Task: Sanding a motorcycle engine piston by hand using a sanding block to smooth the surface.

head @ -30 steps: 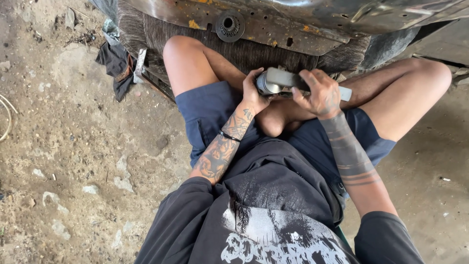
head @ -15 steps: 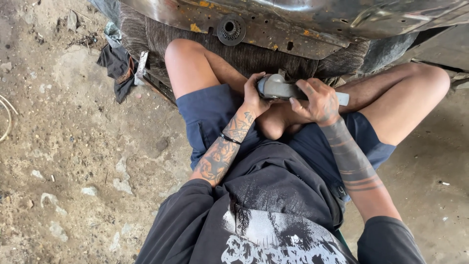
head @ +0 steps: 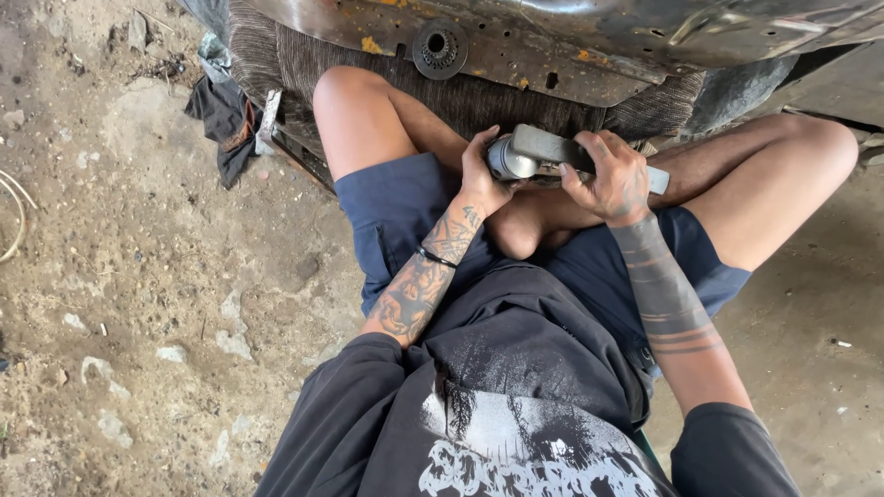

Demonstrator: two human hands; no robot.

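I sit cross-legged on the ground and hold a grey angle grinder [head: 543, 152] over my lap. My left hand [head: 483, 179] wraps around its rounded silver head end. My right hand [head: 610, 179] grips the long grey body, whose tail sticks out to the right past my fingers. The tool lies level, just below a rusty metal panel [head: 552, 41] with a round toothed hub [head: 439, 48] in it. No disc is visible on the grinder.
A striped, worn cushion or mat [head: 304, 64] lies under the panel behind my knees. A dark rag [head: 221, 115] and a small metal piece [head: 268, 120] lie at the left. Dusty, stony ground [head: 138, 276] spreads to the left; a pale cord [head: 14, 216] curves at the left edge.
Both hands have lifted the grinder slightly toward the metal panel. The right hand has shifted its hold along the body.
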